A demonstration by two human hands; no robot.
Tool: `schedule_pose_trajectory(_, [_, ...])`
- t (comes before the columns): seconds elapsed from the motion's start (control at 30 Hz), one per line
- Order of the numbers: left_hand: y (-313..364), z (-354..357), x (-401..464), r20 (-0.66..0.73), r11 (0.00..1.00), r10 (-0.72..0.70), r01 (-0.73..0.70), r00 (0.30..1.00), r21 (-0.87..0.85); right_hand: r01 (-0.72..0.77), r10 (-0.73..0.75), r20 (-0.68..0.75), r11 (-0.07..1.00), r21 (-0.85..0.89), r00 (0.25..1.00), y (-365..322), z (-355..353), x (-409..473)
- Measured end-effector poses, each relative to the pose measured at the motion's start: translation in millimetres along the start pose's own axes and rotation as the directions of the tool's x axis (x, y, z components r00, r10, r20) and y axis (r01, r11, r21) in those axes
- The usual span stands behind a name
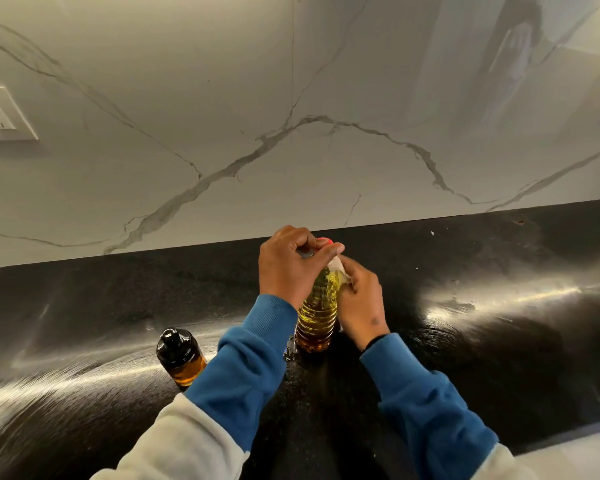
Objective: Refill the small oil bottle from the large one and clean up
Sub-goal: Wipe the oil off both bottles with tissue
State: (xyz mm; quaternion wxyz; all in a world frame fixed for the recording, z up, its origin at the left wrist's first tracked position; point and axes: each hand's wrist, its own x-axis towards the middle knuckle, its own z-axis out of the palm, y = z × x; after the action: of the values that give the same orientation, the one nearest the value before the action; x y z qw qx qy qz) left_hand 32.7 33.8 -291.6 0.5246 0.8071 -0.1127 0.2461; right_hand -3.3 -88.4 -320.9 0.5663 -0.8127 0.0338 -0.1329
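Observation:
The large ribbed plastic bottle [317, 317] of yellow oil stands upright on the black counter [465, 341]. My left hand [288, 268] grips its top, fingers curled around the red cap [326, 241]. My right hand [361, 303] holds a white tissue [338, 266] pressed against the bottle's shoulder. The small dark glass bottle [181, 356], black cap on and amber oil inside, stands to the left, apart from both hands.
A wet oily patch [291, 351] lies at the large bottle's foot. White marble backsplash [291, 133] rises behind the counter, with a wall socket [0, 114] at far left. Glare streaks cross the glossy counter on both sides.

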Motion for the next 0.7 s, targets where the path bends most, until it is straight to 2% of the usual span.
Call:
schedule_pose_trajectory(0.07, [4,1,0,-0.020,0.998,0.041,-0.040,0.999,0.045,-0.134,0.136,0.016,0.987,-0.088,0.991,16,6,-10])
schedule_pose_trajectory(0.17, [5,-2,3,0.001,0.993,0.068,-0.068,0.998,0.095,-0.377,0.418,0.130,0.890,-0.254,0.899,41,7,-17])
schedule_pose_trajectory(0.27, [2,-5,8,0.056,0.996,0.055,-0.058,0.997,0.067,-0.407,0.476,0.179,0.856,-0.320,0.861,45,3,-17])
schedule_pose_trajectory(0.4, [1,-9,8,0.074,1.000,0.001,0.000,0.997,-0.023,-0.309,0.344,0.123,0.922,-0.234,0.931,16,3,-4])
schedule_pose_trajectory(0.47, [0,-11,7,0.065,0.998,-0.010,0.014,0.998,-0.056,-0.155,0.167,0.089,0.979,-0.134,0.982,-1,0,4])
schedule_pose_trajectory(0.57, [-2,-11,4,0.041,0.998,0.006,-0.003,0.999,-0.064,0.069,-0.065,0.044,0.994,-0.087,0.997,-19,-1,5])
schedule_pose_trajectory(0.63, [-1,-10,2,0.030,0.997,0.003,-0.001,1.000,-0.075,0.131,-0.135,-0.020,0.985,-0.116,0.991,-24,5,-5])
schedule_pose_trajectory(0.7, [-1,-10,2,0.028,0.996,-0.012,0.015,1.000,-0.087,0.102,-0.114,-0.060,0.979,-0.174,0.992,-10,16,-18])
